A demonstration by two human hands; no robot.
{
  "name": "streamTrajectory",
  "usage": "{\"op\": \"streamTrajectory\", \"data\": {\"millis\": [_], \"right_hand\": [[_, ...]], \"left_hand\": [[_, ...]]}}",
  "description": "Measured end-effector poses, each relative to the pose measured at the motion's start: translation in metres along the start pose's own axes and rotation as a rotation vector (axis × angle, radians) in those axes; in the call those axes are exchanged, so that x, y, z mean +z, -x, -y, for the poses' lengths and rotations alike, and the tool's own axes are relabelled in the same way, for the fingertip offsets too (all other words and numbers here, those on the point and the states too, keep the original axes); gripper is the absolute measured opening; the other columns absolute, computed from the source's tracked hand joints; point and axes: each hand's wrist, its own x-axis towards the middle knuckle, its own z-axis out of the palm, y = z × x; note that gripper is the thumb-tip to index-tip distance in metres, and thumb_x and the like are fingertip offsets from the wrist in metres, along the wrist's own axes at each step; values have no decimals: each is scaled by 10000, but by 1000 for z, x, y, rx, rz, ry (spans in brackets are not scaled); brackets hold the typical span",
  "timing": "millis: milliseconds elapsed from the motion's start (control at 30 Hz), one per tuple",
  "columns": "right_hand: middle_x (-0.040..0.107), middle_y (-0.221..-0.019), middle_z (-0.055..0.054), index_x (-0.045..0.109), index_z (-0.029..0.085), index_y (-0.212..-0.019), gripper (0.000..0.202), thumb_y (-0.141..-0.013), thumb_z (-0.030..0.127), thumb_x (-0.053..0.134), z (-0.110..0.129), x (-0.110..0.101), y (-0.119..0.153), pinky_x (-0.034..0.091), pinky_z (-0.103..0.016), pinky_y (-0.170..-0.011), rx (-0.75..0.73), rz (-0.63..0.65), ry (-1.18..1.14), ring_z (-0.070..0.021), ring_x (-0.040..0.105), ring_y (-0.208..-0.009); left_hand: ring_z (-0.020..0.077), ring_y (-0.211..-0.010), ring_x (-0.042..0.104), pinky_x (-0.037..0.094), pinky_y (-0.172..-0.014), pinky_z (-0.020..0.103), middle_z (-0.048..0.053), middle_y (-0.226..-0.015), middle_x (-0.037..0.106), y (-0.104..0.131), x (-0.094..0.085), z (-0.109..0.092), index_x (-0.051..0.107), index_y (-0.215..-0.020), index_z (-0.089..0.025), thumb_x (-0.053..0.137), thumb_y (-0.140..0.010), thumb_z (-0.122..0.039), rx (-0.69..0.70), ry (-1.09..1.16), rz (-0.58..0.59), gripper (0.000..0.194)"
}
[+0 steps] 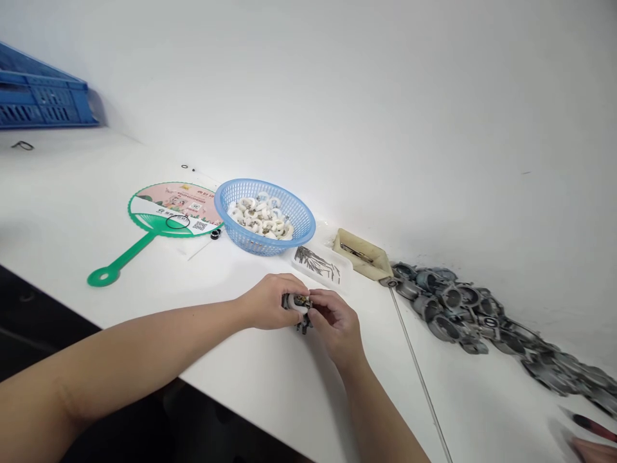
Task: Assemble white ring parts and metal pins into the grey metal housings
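Note:
Near the middle of the white table, my left hand (274, 302) and my right hand (336, 323) are closed around a small metal part with a white ring (297, 305). The fingers of both hands cover much of it, and its dark lower end shows between them. Just beyond my hands lies a white tray (332, 263) with thin dark pins. A blue basket (304, 225) behind it holds several white rings with small metal pieces.
A beige box (362, 245) with thin items stands beside the pin tray. Grey metal housings (450, 299) are piled along the right. A green fan (139, 243) lies left, a blue crate (43, 99) far left. Another person's hand (592, 450) shows near a red-black tool (594, 426).

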Motion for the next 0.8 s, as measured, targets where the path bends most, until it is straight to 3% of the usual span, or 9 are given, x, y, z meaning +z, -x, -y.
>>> {"op": "streamTrajectory", "data": {"millis": [333,800], "right_hand": [[593,-1010,-78,659,217,-932,174,-779,275,600,3,-2,0,551,-320,-735,35,14,53,-200,607,-889],[592,-1024,-88,659,208,-912,161,-782,282,599,1,-4,2,565,-335,-729,48,15,73,-202,611,-884]], "left_hand": [[216,-976,578,461,-887,312,54,-1088,622,2,1,1,612,-1081,-170,698,-601,-202,-254,105,-2,489],[217,-969,555,446,-891,336,67,-1064,588,6,1,-2,557,-1099,-156,648,-600,-166,-135,37,-31,508]]}}
